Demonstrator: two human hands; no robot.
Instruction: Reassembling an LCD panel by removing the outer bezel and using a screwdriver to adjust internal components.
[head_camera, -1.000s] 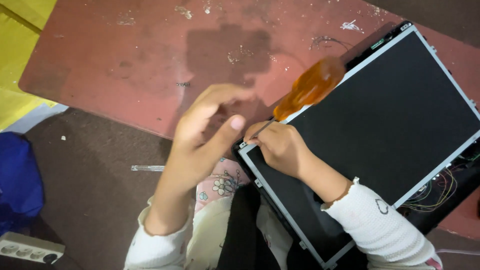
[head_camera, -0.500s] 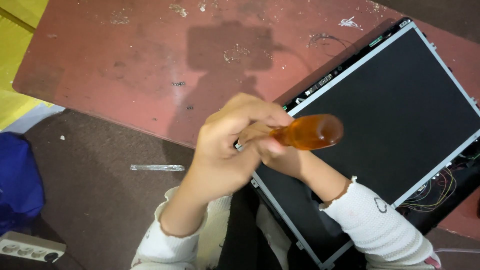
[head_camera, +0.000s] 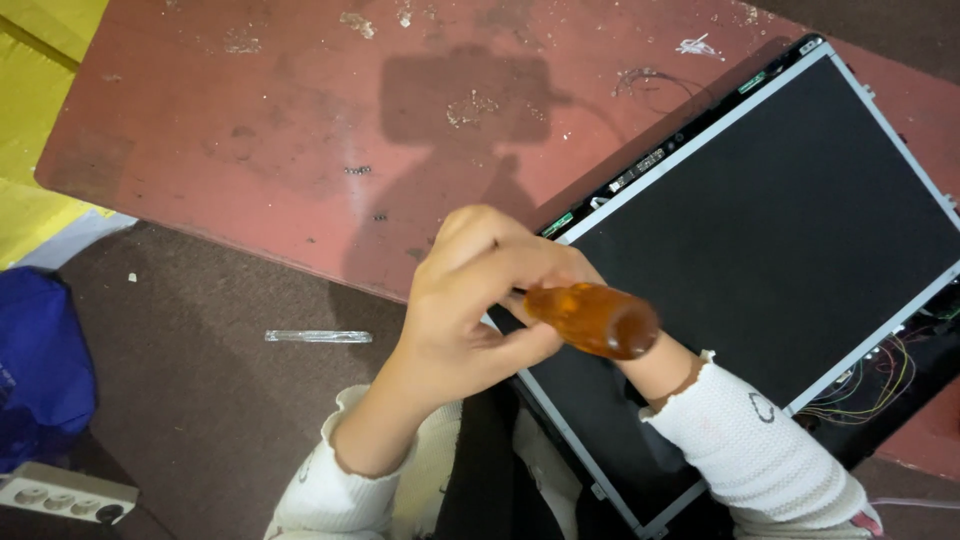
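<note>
Left hand (head_camera: 470, 300) was curled shut around the neck of an amber screwdriver handle (head_camera: 592, 319), fingers wrapped over the top, likely to steady the tool while its tip sat at the panel's corner; the tip itself was hidden under the hand. Right hand was almost wholly covered by the left hand and the handle, only its wrist and white knitted sleeve (head_camera: 750, 450) showing, so its grip could not be told.

Largest down: red worn tabletop (head_camera: 250, 130), scuffed, with specks of debris. Flat dark display panel (head_camera: 780, 230) with a silver frame lay tilted across the table's edge and onto the person's lap, probably so the near corner was reachable. Coloured wires (head_camera: 865, 385) spilled from its lower right edge. Blue bag (head_camera: 40, 360) on the brown floor at left, a yellow sheet (head_camera: 35, 60) above it. White power strip (head_camera: 60, 492) at bottom left. Small clear strip (head_camera: 318, 337) on the floor near the left forearm. A small outline mark sat on the sleeve.
</note>
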